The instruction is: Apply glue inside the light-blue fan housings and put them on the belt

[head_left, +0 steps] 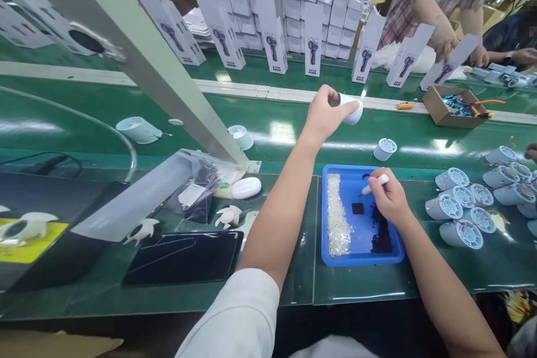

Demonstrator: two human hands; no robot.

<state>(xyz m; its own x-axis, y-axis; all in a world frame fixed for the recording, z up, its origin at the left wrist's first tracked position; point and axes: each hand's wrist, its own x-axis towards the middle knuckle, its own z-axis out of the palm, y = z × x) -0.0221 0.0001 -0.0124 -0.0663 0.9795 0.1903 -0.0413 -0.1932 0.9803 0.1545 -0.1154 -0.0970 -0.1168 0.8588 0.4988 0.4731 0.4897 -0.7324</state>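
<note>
One white sleeve (235,313) lay nearest. Left hand (325,113), fingers curled round one cup (354,114), had room on green belt (268,113) leftward. Right hand (390,197), fingers pinched together, held one pen (383,179) above one tray (363,262), far rim just beyond fingertips.

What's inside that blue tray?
The tray holds whitish pieces at left, a black square near the middle, black pieces at right. Whatever the right hand covers can't be seen.

Cylinder (353,118) partly behind left thumb (351,107)
</note>
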